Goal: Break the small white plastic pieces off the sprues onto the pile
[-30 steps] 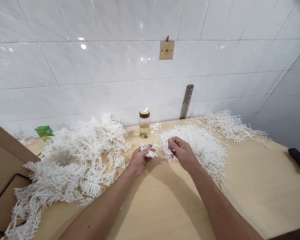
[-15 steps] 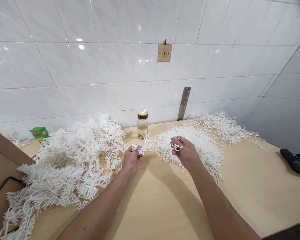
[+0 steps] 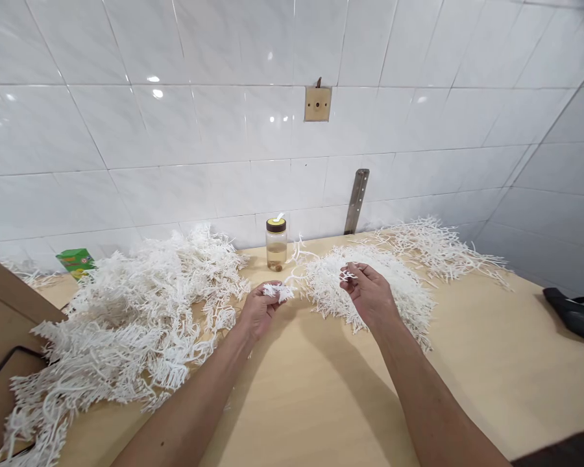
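In the middle of the head view, my left hand (image 3: 261, 310) pinches a white branched plastic sprig (image 3: 279, 292), its feathery end showing over the fingers. Thin forked stems rise from it toward the right. My right hand (image 3: 370, 293) is closed on a small white twig piece (image 3: 346, 276), above the near side of a dense white heap (image 3: 394, 292). A larger pile of feathery white sprigs (image 3: 141, 318) lies to the left of my left hand. Whether the pieces in both hands are joined, I cannot tell.
A capped jar (image 3: 276, 245) holding liquid stands behind my hands. Looser white stems (image 3: 442, 250) lie at the back right. A green packet (image 3: 76, 262) is at the back left, a brown box (image 3: 14, 311) at the left edge, and a black object (image 3: 574, 316) at the right.
Both hands have shifted slightly to the right, my right hand also a little upward. The forked stems by my left hand have moved right, off the front of the jar.
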`<state>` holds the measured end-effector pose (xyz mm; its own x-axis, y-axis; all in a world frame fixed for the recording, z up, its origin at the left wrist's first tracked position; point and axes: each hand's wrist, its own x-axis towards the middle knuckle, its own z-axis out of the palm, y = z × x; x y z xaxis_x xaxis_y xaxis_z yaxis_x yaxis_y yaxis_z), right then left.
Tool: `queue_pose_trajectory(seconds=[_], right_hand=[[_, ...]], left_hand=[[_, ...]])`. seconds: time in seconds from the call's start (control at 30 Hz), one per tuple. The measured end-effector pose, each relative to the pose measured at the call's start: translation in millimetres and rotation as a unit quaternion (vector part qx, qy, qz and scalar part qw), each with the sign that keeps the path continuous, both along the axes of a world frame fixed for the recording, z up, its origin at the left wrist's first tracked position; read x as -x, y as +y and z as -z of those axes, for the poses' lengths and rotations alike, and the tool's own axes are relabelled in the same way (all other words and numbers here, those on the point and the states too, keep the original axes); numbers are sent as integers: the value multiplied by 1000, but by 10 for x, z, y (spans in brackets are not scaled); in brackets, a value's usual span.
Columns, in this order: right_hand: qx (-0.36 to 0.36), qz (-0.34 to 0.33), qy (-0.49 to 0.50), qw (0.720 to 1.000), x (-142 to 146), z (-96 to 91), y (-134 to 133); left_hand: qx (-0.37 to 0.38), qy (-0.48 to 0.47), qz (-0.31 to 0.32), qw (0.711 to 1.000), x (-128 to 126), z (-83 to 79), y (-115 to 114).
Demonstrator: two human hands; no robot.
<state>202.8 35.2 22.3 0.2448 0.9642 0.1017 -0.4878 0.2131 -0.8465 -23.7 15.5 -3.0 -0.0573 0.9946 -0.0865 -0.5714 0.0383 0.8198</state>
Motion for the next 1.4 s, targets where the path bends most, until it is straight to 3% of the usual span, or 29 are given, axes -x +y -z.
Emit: queue_pose_trajectory(seconds=[0.13, 0.2, 0.37, 0.63, 0.87, 1.03, 1.17, 1.27, 1.4], right_hand=[[-22, -15, -18, 999, 83, 32, -8], [-23, -35, -27, 999, 131, 49, -24], [-13, -77, -80, 994, 257, 96, -67], [-19, -45, -239, 970, 304, 213, -52], [-3, -1, -375, 927, 449, 281, -80], [-91, 51, -491, 865, 561, 346, -46], [-132, 99, -515, 841, 573, 305, -25], [-132, 88, -494, 855, 585, 290, -26], [-83, -33, -440, 893, 655, 359, -40]], left_hand=[[-38, -7, 133, 990, 17, -62, -86], [-56, -37, 159, 985, 23, -98, -109], [4, -68, 116, 991, 22, -126, -81], [40, 61, 85, 994, 7, -15, -39], [26, 65, 88, 994, -39, -60, -79], [12, 60, 110, 992, -48, -20, -85], [-4, 68, 112, 991, -89, 6, -102], [15, 56, 80, 995, -70, -28, -78], [48, -10, 1, 999, 62, -131, 4]])
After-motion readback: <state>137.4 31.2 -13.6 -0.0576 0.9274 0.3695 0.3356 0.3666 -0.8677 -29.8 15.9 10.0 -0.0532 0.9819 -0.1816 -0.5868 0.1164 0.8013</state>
